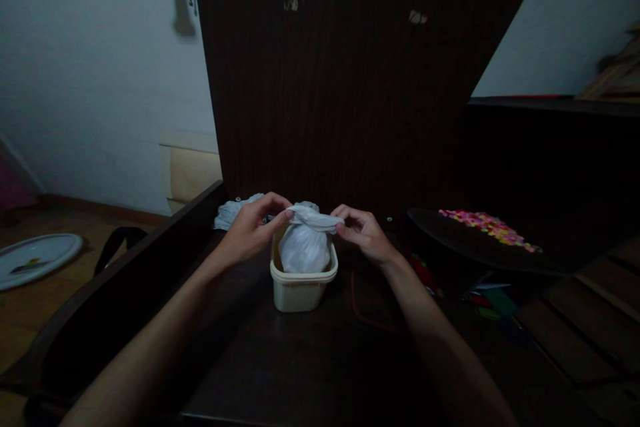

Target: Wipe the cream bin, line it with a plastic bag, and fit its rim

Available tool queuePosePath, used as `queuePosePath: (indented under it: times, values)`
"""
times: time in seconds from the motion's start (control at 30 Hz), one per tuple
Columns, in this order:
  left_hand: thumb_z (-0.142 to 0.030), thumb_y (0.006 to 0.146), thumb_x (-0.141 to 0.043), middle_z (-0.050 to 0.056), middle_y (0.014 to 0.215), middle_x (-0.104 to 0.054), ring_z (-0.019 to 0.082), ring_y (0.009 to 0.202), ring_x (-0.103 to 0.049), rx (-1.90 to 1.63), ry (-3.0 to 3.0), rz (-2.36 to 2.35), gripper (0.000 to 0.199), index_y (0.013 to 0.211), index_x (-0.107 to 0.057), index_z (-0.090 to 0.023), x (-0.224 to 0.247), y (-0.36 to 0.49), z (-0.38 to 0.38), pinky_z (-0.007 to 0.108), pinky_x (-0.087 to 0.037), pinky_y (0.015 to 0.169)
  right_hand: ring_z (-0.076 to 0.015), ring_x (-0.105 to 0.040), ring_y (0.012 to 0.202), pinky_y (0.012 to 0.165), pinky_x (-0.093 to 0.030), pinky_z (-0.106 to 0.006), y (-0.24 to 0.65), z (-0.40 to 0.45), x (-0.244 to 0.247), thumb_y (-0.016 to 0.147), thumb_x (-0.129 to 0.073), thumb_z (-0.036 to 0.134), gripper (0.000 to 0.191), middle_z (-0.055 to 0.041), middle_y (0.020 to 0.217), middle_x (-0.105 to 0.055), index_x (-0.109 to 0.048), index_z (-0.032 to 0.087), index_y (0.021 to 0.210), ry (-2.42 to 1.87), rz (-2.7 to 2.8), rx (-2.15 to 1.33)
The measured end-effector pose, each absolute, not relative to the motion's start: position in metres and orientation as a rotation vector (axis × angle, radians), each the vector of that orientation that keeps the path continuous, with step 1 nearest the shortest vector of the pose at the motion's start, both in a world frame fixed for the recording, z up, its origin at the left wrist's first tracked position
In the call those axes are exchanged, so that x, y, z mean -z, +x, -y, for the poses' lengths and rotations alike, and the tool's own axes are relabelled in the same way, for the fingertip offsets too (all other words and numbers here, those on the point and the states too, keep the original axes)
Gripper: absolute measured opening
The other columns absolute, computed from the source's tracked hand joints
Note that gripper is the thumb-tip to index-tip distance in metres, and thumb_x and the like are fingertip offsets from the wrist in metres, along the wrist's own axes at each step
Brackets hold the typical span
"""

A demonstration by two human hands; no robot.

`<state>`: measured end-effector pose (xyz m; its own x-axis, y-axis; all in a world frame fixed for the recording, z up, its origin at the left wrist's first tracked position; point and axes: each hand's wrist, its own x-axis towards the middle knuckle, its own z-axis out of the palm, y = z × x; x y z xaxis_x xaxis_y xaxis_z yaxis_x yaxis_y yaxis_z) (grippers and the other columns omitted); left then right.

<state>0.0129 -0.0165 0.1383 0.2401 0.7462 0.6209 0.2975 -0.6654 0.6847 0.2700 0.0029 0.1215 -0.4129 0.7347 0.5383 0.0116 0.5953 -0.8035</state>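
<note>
A white plastic bag (pixel 306 250), bulging and gathered at its neck, sits inside a cream plastic tub (pixel 300 295) on the dark wooden surface. My left hand (pixel 254 225) pinches the left end of the bag's twisted top between thumb and fingers. At the other end, my right hand (pixel 367 233) grips the bag's top in the same way. The top is stretched roughly level between both hands, above the tub's rim. What the bag contains is hidden. Behind my left hand lies another crumpled pale plastic bag (pixel 231 212).
A tall dark wooden panel (pixel 340 93) rises behind the tub. On the right, small colourful pieces (pixel 490 227) lie on a dark curved shelf (pixel 445 240). A raised wooden side edge (pixel 135 267) borders the left. A white oval plate-like object (pixel 37 257) is low at far left.
</note>
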Motion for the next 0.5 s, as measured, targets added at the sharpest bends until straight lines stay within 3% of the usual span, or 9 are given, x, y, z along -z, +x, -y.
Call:
queuePosePath:
  times: [0.17, 0.27, 0.4, 0.5]
  values:
    - [-0.034, 0.084, -0.069, 0.001, 0.08, -0.067, 0.015, 0.074, -0.063, -1.551, 1.857, -0.939, 0.017, 0.085, -0.065, -0.017, -0.139, 0.02, 0.017, 0.026, -0.048, 0.067, -0.0118, -0.051, 0.067, 0.057, -0.042, -0.026, 0.253, 0.01, -0.127, 0.085, -0.071, 0.037, 0.02, -0.0034, 0.095, -0.061, -0.068, 0.02, 0.096, -0.798, 1.741, -0.708]
    - [-0.033, 0.081, -0.071, 0.0, 0.076, -0.066, 0.014, 0.07, -0.061, -1.57, 1.793, -0.948, 0.018, 0.087, -0.065, -0.017, -0.141, 0.027, 0.021, 0.025, -0.046, 0.065, -0.0092, -0.045, 0.059, 0.051, -0.037, -0.025, 0.242, 0.027, -0.135, 0.087, -0.069, 0.031, 0.017, -0.0028, 0.098, -0.061, -0.066, 0.022, 0.101, -0.781, 1.73, -0.484]
    - [-0.031, 0.075, -0.074, -0.006, 0.063, -0.06, 0.011, 0.059, -0.055, -1.543, 1.599, -0.91, 0.025, 0.094, -0.061, -0.019, -0.146, 0.035, 0.024, 0.023, -0.042, 0.058, -0.0125, -0.051, 0.063, 0.057, -0.042, -0.029, 0.23, 0.043, -0.143, 0.086, -0.074, 0.031, 0.024, -0.0051, 0.103, -0.065, -0.068, 0.023, 0.108, -0.795, 1.97, -0.209]
    - [-0.031, 0.072, -0.075, -0.006, 0.061, -0.059, 0.01, 0.054, -0.051, -1.474, 1.437, -0.862, 0.033, 0.1, -0.061, -0.019, -0.146, 0.036, 0.024, 0.023, -0.037, 0.053, -0.0155, -0.056, 0.069, 0.064, -0.044, -0.03, 0.227, 0.043, -0.144, 0.09, -0.069, 0.024, 0.013, -0.0048, 0.095, -0.067, -0.069, 0.023, 0.103, -0.846, 2.02, -0.131]
